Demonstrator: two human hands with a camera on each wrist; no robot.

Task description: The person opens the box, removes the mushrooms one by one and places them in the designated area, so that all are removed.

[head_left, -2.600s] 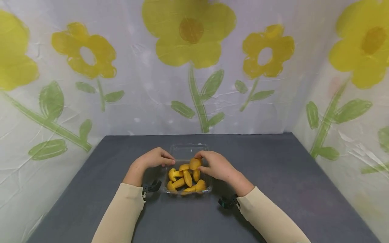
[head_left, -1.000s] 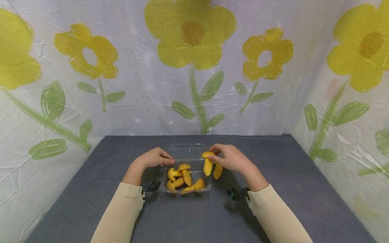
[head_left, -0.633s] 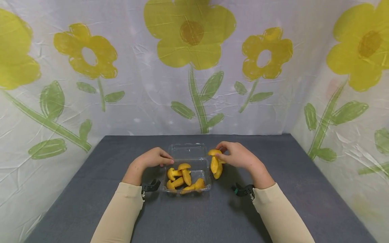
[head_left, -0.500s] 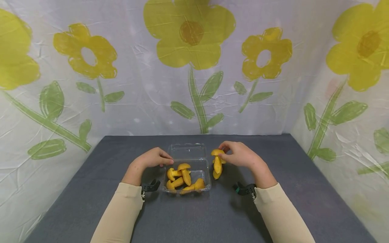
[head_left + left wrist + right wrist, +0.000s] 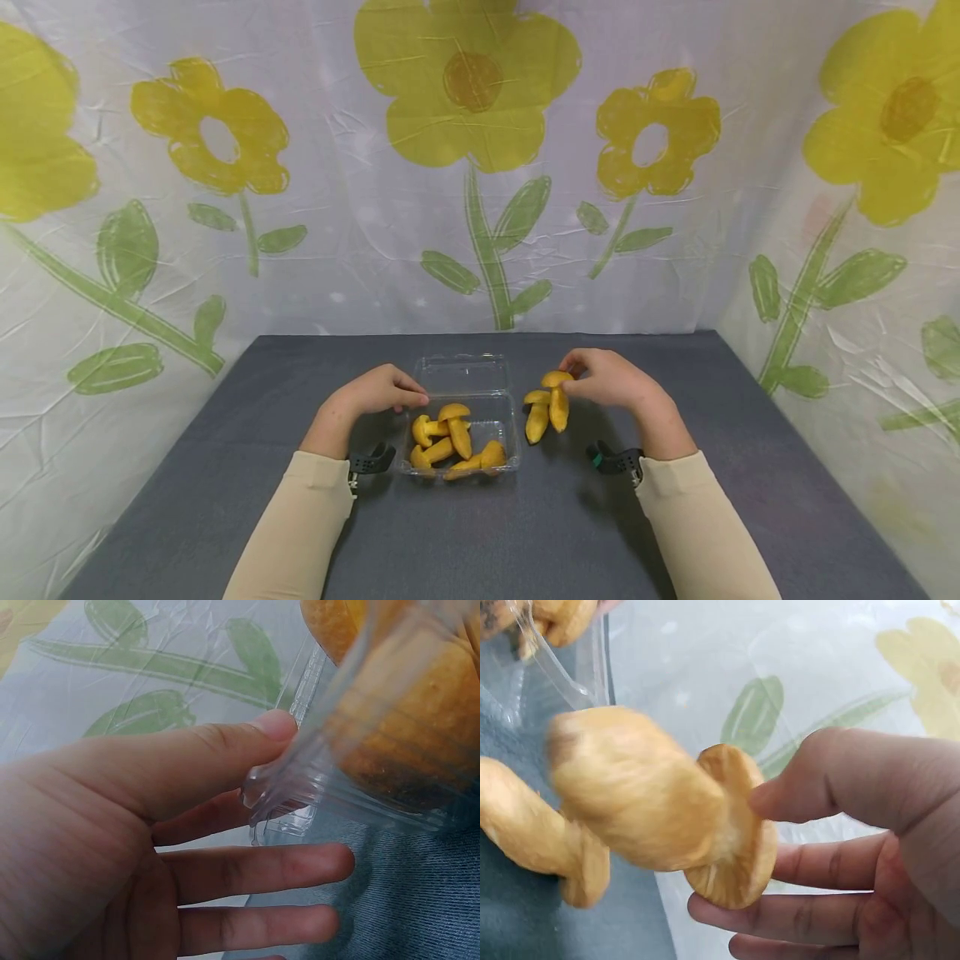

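Observation:
In the head view my left hand (image 5: 378, 390) is at the back left corner of a clear plastic clamshell box (image 5: 483, 410). The left wrist view shows its thumb and index finger pinching the box's rim (image 5: 281, 784), the other fingers stretched out below. Several yellow-brown mushrooms (image 5: 460, 433) lie in the box. Right of the box, my right hand (image 5: 611, 379) pinches one mushroom (image 5: 558, 407) by its cap, stem hanging down. In the right wrist view the thumb presses that cap (image 5: 735, 847). A second mushroom (image 5: 537, 421) lies on the table, just left of the held one.
The box's transparent lid (image 5: 461, 375) is swung back away from me. Dark grey cloth covers the table (image 5: 465, 542). A pale curtain (image 5: 337, 250) with painted flowers encloses the table's back and sides.
My right hand has lifted mushrooms out of the box and moved right. One mushroom now lies beside the box, and the held one has shifted further right. My left hand stays put.

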